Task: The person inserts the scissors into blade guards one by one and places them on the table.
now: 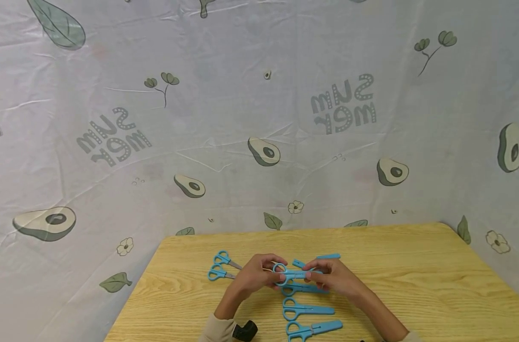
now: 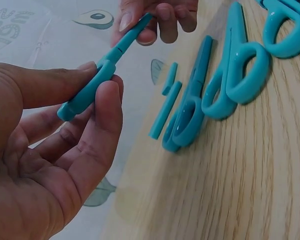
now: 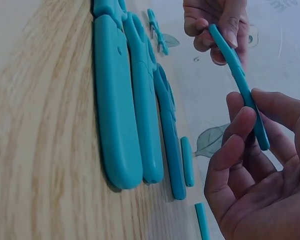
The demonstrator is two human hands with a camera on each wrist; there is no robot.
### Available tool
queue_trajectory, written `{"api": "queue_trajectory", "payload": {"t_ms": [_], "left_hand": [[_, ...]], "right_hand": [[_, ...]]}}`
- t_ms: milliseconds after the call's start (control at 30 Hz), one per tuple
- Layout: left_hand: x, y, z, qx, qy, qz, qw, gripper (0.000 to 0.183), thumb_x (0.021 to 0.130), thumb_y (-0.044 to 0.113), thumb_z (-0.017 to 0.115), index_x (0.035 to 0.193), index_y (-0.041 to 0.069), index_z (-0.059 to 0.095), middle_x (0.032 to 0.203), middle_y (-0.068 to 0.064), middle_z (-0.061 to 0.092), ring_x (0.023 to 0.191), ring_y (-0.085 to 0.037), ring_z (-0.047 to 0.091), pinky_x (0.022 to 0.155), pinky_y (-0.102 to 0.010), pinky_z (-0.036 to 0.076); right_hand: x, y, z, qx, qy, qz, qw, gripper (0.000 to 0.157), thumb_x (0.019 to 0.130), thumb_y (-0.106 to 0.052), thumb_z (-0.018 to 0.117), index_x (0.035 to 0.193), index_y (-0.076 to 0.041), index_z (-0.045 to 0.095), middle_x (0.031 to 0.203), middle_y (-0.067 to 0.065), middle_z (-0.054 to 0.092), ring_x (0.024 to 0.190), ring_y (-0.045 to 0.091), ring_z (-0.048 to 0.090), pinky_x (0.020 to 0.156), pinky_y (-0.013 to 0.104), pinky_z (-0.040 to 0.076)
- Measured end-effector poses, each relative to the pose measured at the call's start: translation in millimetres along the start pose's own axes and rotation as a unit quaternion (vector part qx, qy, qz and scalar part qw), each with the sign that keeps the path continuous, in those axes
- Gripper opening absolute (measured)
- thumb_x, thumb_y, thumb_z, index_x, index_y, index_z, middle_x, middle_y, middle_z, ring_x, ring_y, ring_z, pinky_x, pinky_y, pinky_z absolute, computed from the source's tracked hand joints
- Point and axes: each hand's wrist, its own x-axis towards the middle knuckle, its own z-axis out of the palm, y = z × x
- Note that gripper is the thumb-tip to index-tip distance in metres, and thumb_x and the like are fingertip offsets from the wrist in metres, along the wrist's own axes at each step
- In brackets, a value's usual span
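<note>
Both hands hold one pair of blue scissors with a blue cover over its blades, raised above the table. My left hand pinches the handle loops between thumb and fingers. At the other end, my right hand pinches the blade cover between thumb and fingers. Below the hands, three covered scissors lie in a column: the upper pair, the middle pair and the front pair. Two loose covers lie behind the right hand, a farther one and a nearer one.
Left of the left hand lie two scissors with bare metal blades, a rear pair and a front pair. The wood-grain table ends at a printed cloth backdrop. A black device sits at the left wrist.
</note>
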Motion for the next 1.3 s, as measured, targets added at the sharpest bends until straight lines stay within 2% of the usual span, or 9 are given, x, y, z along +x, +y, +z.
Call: {"api": "queue_trajectory", "payload": {"t_ms": [267, 500, 733, 867, 1033, 1300], "left_hand": [[-11.2, -5.1, -11.3, -0.012, -0.006, -0.006, 0.9999, 0.038, 0.099, 0.004, 0.076, 0.134, -0.007, 0.067, 0.098, -0.005, 0.074, 0.08, -0.013, 0.075, 0.077, -0.042, 0.07], [-23.1, -11.4, -25.2, 0.005, 0.002, -0.013, 0.9999, 0.039, 0.1, 0.007, 0.075, 0.135, -0.007, 0.066, 0.096, -0.004, 0.074, 0.079, -0.013, 0.075, 0.075, -0.04, 0.069], [-34.2, -16.3, -39.0, 0.014, 0.013, -0.021, 0.9996, 0.04, 0.099, 0.01, 0.077, 0.134, -0.008, 0.066, 0.096, -0.004, 0.074, 0.08, -0.014, 0.076, 0.074, -0.036, 0.069], [-40.0, -20.1, -47.2, 0.004, 0.016, -0.029, 0.9994, 0.04, 0.099, 0.009, 0.077, 0.133, -0.009, 0.066, 0.094, -0.003, 0.073, 0.078, -0.014, 0.075, 0.07, -0.033, 0.068], [-49.2, -24.8, -57.6, -0.006, 0.007, -0.03, 0.9995, 0.041, 0.1, 0.006, 0.075, 0.135, -0.012, 0.063, 0.094, -0.003, 0.072, 0.078, -0.014, 0.074, 0.068, -0.029, 0.066], [-65.1, -33.6, -68.4, 0.016, 0.012, -0.036, 0.9992, 0.037, 0.1, 0.003, 0.074, 0.133, -0.01, 0.065, 0.097, -0.005, 0.074, 0.079, -0.014, 0.073, 0.064, -0.026, 0.064]], "right_hand": [[1.2, 1.9, 6.9, -0.005, -0.011, -0.007, 1.0, 0.035, 0.109, -0.02, 0.066, 0.13, 0.007, 0.07, 0.107, 0.011, 0.081, 0.076, 0.014, 0.063, 0.065, 0.027, 0.054], [10.0, 1.8, 22.3, -0.023, -0.027, -0.042, 0.998, 0.031, 0.107, -0.017, 0.067, 0.127, 0.007, 0.072, 0.101, 0.019, 0.08, 0.07, 0.01, 0.061, 0.06, 0.023, 0.053], [16.7, -3.7, 34.8, -0.035, -0.028, -0.044, 0.998, 0.027, 0.106, -0.015, 0.068, 0.123, 0.005, 0.074, 0.099, 0.023, 0.079, 0.066, 0.01, 0.058, 0.057, 0.023, 0.049], [18.8, -5.2, 38.6, -0.048, -0.022, -0.046, 0.998, 0.023, 0.105, -0.014, 0.07, 0.119, 0.004, 0.076, 0.097, 0.024, 0.077, 0.065, 0.01, 0.058, 0.056, 0.021, 0.049], [18.2, -5.5, 38.5, -0.062, -0.017, -0.04, 0.997, 0.023, 0.105, -0.015, 0.071, 0.117, 0.004, 0.076, 0.098, 0.021, 0.077, 0.069, 0.013, 0.062, 0.056, 0.023, 0.052], [12.6, -1.1, 25.4, -0.08, -0.009, -0.026, 0.996, 0.025, 0.105, -0.018, 0.072, 0.118, 0.003, 0.076, 0.101, 0.018, 0.076, 0.073, 0.022, 0.068, 0.06, 0.029, 0.056]]}}
